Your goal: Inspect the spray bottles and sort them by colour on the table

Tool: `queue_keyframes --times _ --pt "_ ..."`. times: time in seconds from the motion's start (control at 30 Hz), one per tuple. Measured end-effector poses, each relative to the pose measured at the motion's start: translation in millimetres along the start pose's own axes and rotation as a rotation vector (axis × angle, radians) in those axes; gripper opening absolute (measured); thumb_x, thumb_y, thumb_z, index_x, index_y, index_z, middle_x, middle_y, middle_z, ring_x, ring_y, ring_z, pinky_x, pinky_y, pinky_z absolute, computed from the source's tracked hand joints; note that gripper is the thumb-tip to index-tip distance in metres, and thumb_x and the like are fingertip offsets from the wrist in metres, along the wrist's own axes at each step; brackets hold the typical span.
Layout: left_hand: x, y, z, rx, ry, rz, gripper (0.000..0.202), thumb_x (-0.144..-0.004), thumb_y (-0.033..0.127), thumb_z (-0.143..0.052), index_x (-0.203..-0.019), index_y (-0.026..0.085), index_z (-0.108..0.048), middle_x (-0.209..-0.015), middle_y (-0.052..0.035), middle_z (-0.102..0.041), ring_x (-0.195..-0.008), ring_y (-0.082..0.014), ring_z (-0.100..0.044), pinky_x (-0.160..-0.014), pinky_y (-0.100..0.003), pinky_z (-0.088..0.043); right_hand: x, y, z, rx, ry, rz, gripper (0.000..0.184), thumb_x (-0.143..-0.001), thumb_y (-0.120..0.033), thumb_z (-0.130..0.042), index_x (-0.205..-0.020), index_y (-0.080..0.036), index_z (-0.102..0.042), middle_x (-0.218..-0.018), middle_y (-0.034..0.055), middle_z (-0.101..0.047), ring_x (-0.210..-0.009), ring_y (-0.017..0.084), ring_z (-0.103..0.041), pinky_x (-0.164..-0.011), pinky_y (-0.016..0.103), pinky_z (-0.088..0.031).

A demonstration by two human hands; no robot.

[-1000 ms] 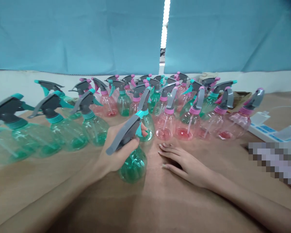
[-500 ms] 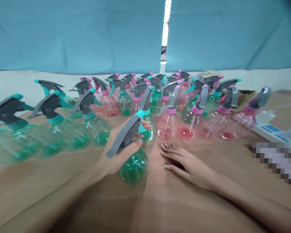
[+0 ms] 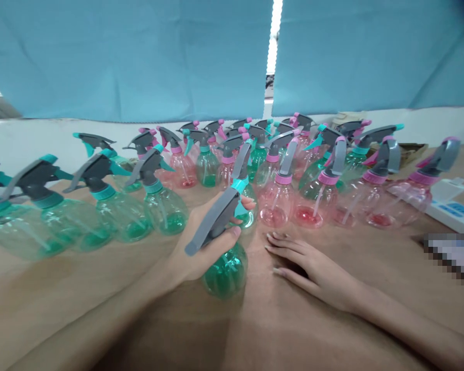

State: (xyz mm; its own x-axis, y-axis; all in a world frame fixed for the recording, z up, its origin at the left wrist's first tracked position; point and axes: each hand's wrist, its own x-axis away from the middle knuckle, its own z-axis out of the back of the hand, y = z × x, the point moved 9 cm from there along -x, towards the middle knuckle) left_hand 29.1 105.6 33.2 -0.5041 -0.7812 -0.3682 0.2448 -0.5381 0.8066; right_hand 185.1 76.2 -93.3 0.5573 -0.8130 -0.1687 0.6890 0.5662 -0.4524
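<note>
My left hand (image 3: pixel 199 247) is wrapped round the neck of a green spray bottle (image 3: pixel 225 268) with a grey trigger head, which stands on the brown table (image 3: pixel 255 330) in front of me. My right hand (image 3: pixel 313 265) lies flat on the table just right of that bottle, fingers stretched out and holding nothing. Right behind the held bottle stands another green bottle (image 3: pixel 244 198).
Several green spray bottles (image 3: pixel 112 206) stand in a row at the left. Several pink spray bottles (image 3: pixel 320 201) crowd the middle and right. A white power strip (image 3: pixel 454 208) lies at the right edge. Blue curtains (image 3: pixel 139 56) hang behind a white ledge.
The view has shifted slightly, so everything sits a little further right in the frame. Both hands keep their poses; the left still grips the green bottle.
</note>
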Motion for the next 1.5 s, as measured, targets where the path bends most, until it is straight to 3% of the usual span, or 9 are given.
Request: queue_keyframes --times 0.27,0.5,0.63,0.83,0.97,1.07,1.27,1.4,1.5 --pt "-0.2 -1.9 -1.8 0.031 -0.014 0.021 0.032 -0.081 0.014 -0.053 -0.112 0.020 -0.056 -0.112 -0.0038 -0.064 -0.092 -0.0177 -0.065 -0.083 -0.032 -0.055 -0.1 -0.1 0.8 -0.007 0.005 -0.002 0.048 -0.098 -0.047 -0.045 -0.140 -0.022 -0.050 -0.149 0.0070 -0.046 -0.139 0.026 -0.039 -0.114 0.049 -0.034" --pt "-1.7 -0.4 -0.5 0.035 -0.008 -0.006 0.041 -0.077 0.010 -0.055 -0.116 0.021 -0.059 -0.122 -0.0051 -0.064 -0.101 -0.0204 -0.063 -0.090 -0.036 -0.054 0.7 -0.5 1.8 -0.037 0.028 0.006 0.046 -0.097 -0.045 -0.048 -0.139 -0.025 -0.051 -0.148 0.0071 -0.047 -0.137 0.027 -0.041 -0.112 0.051 -0.035" --pt "0.1 -0.9 0.0 0.039 0.009 -0.012 0.038 -0.080 0.014 -0.056 -0.116 0.022 -0.060 -0.120 -0.0050 -0.064 -0.099 -0.0206 -0.063 -0.086 -0.034 -0.055 1.6 -0.3 3.6 -0.045 0.050 0.013 0.046 -0.097 -0.044 -0.050 -0.139 -0.026 -0.051 -0.147 0.0066 -0.048 -0.137 0.027 -0.041 -0.112 0.051 -0.036" --pt "0.1 -1.3 -0.3 -0.030 0.031 0.020 0.035 -0.082 0.022 -0.055 -0.116 0.022 -0.058 -0.101 -0.0027 -0.067 -0.065 -0.0138 -0.057 -0.067 -0.029 -0.053 0.9 0.0 0.9 -0.013 0.011 -0.002 0.047 -0.098 -0.046 -0.046 -0.139 -0.023 -0.051 -0.149 0.0060 -0.046 -0.138 0.026 -0.039 -0.114 0.049 -0.034" --pt "-0.2 -2.0 -0.2 -0.003 0.024 0.022 0.037 -0.081 0.017 -0.053 -0.117 0.021 -0.057 -0.116 -0.0046 -0.065 -0.074 -0.0144 -0.060 -0.069 -0.028 -0.052 0.7 -1.2 1.0 -0.016 0.009 0.004 0.047 -0.098 -0.046 -0.046 -0.139 -0.023 -0.051 -0.148 0.0070 -0.046 -0.138 0.026 -0.039 -0.113 0.050 -0.035" --pt "-0.2 -4.4 0.3 -0.020 0.016 0.037 0.040 -0.078 0.015 -0.054 -0.118 0.022 -0.058 -0.117 -0.0036 -0.066 -0.074 -0.0149 -0.061 -0.067 -0.028 -0.051 1.1 -1.0 2.7 -0.035 0.026 0.005 0.047 -0.097 -0.045 -0.049 -0.140 -0.025 -0.050 -0.148 0.0065 -0.047 -0.138 0.027 -0.040 -0.113 0.051 -0.036" --pt "-0.5 -1.8 -0.3 0.001 0.009 0.009 0.043 -0.078 0.013 -0.054 -0.120 0.023 -0.058 -0.121 -0.0032 -0.064 -0.076 -0.0147 -0.061 -0.080 -0.032 -0.052 1.2 -0.3 2.2 -0.039 0.024 0.006 0.047 -0.097 -0.045 -0.049 -0.139 -0.024 -0.051 -0.148 0.0067 -0.047 -0.138 0.027 -0.040 -0.113 0.050 -0.035" --pt "-1.0 1.5 -0.8 0.013 0.020 -0.021 0.041 -0.079 0.013 -0.054 -0.119 0.022 -0.059 -0.119 -0.0033 -0.064 -0.081 -0.0154 -0.061 -0.081 -0.031 -0.052 1.6 -0.7 3.7 -0.055 0.046 0.011 0.046 -0.097 -0.044 -0.050 -0.139 -0.027 -0.051 -0.147 0.0056 -0.048 -0.137 0.027 -0.041 -0.113 0.050 -0.035" --pt "-0.8 3.7 0.2 -0.028 0.043 -0.018 0.037 -0.077 0.015 -0.054 -0.114 0.021 -0.061 -0.099 -0.0012 -0.065 -0.070 -0.0143 -0.058 -0.074 -0.030 -0.052 1.7 -0.7 4.0 -0.056 0.048 0.008 0.046 -0.097 -0.044 -0.051 -0.139 -0.027 -0.051 -0.147 0.0055 -0.048 -0.137 0.027 -0.041 -0.113 0.050 -0.035"
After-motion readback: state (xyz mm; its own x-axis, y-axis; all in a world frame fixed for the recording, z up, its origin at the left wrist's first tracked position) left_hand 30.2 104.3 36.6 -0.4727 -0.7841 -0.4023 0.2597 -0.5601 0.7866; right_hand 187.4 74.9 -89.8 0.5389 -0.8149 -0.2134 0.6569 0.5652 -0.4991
